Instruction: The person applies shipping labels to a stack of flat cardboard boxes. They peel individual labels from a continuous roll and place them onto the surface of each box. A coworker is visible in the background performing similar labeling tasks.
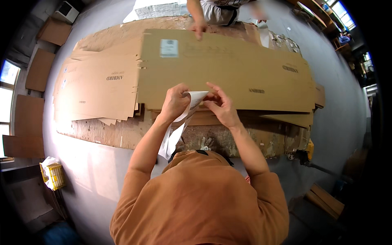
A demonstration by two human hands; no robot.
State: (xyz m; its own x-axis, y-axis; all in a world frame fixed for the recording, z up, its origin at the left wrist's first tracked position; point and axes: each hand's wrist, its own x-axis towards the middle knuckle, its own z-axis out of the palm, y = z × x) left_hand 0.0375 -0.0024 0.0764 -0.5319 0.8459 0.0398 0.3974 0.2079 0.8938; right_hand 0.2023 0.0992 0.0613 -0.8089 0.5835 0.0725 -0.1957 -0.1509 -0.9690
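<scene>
A strip of white printed labels (177,136) hangs from my hands in front of my chest, its lower end curling down. My left hand (176,102) is closed round the strip near its top. At the strip's upper right corner, my right hand (221,106) pinches the edge between thumb and fingers, the index finger raised. Just beyond my hands lies a large flat brown cardboard sheet (241,73) with dark print. A white label (169,48) is stuck near its far left corner. Across the table, another person's hand (199,29) touches the sheet's far edge.
More flat cardboard sheets (98,87) lie stacked at the left of the worn work table (118,132). White bundles (157,9) stand at the far side. A yellow basket (57,176) sits on the floor at left. A yellow-and-black handle (310,151) juts out at right.
</scene>
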